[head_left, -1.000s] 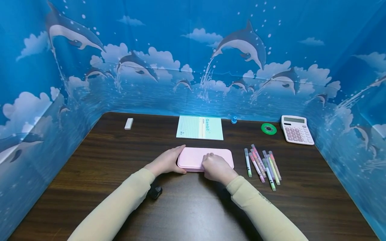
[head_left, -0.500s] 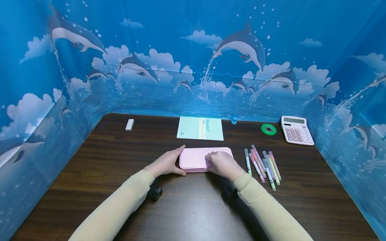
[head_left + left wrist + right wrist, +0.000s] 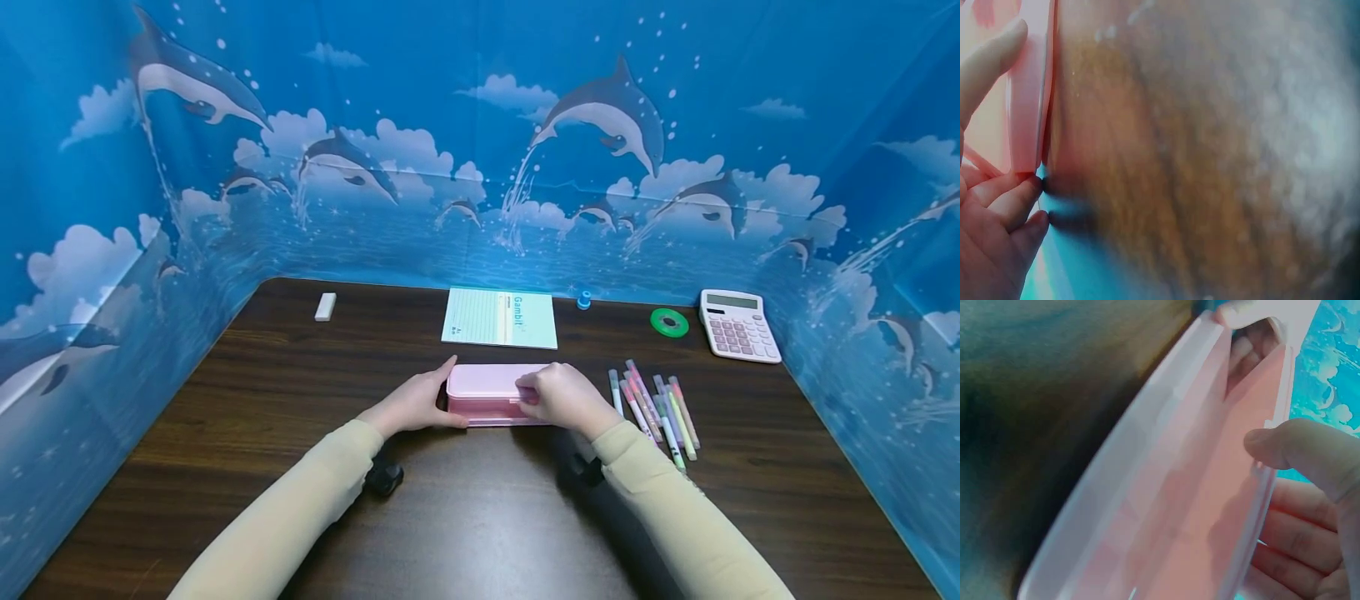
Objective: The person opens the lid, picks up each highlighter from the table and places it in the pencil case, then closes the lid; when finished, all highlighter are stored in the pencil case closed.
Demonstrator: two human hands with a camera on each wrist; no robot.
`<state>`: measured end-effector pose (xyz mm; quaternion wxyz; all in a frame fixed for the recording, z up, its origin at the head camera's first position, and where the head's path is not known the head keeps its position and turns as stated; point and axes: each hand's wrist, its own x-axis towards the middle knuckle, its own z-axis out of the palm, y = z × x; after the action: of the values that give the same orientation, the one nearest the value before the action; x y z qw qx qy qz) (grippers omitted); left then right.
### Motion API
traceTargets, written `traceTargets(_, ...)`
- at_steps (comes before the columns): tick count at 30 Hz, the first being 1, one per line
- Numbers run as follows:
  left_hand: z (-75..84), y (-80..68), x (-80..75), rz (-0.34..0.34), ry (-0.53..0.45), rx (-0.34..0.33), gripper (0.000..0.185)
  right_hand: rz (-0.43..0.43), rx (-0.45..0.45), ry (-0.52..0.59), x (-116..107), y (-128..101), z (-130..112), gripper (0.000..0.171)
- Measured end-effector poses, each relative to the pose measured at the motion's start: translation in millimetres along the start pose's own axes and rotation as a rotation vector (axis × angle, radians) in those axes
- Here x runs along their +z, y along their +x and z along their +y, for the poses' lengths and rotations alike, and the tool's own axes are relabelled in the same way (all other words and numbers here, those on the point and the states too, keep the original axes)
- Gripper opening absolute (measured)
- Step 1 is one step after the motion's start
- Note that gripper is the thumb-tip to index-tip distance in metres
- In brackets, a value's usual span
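A pink pencil case (image 3: 487, 408) lies on the table in the head view, its lid (image 3: 491, 379) tilted up at the front. My left hand (image 3: 414, 403) grips the case's left end. In the left wrist view its thumb (image 3: 997, 53) lies along the front wall and its fingers curl at the end. My right hand (image 3: 568, 398) pinches the lid's front edge, right of the middle. The right wrist view looks into the parted case, with the thumb (image 3: 1272, 444) on the lid's inner side and the fingers behind it. The right end is hidden by my right hand.
Several coloured markers (image 3: 667, 421) lie loose right of the case. Behind it are a light green notebook (image 3: 498, 318) and a small blue object (image 3: 583, 300). A white eraser (image 3: 326, 307) sits at back left; a green disc (image 3: 669, 322) and a calculator (image 3: 738, 325) at back right.
The case's lid has gone from down to tilted up at the front. My right hand has moved a little right and up with the lid's edge; my left hand stays at the left end.
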<state>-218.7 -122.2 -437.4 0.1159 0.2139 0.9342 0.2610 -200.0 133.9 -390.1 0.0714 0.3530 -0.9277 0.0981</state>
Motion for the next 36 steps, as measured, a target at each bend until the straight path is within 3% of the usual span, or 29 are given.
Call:
traceTargets(6,-5.4,-0.7,-0.7,0.006,-0.031,-0.005,0.114,0.007,0.105,0.092,-6.7,5.8,1.6,0.026)
traceTargets(16,-5.7,2.4,-0.5,0.021,-0.083,0.050,0.114,0.194,0.193,0.145,-14.1,13.6,18.6,0.020)
traceTargets(23,-5.8,5.1,1.2,0.014,-0.091,0.057,0.120,0.206,0.322,0.221,-19.0,12.0,32.8,0.029)
traceTargets(36,-8.3,3.2,-2.6,-0.005,-0.094,0.045,0.131,0.269,0.467,0.273,-24.1,-3.5,61.3,0.028)
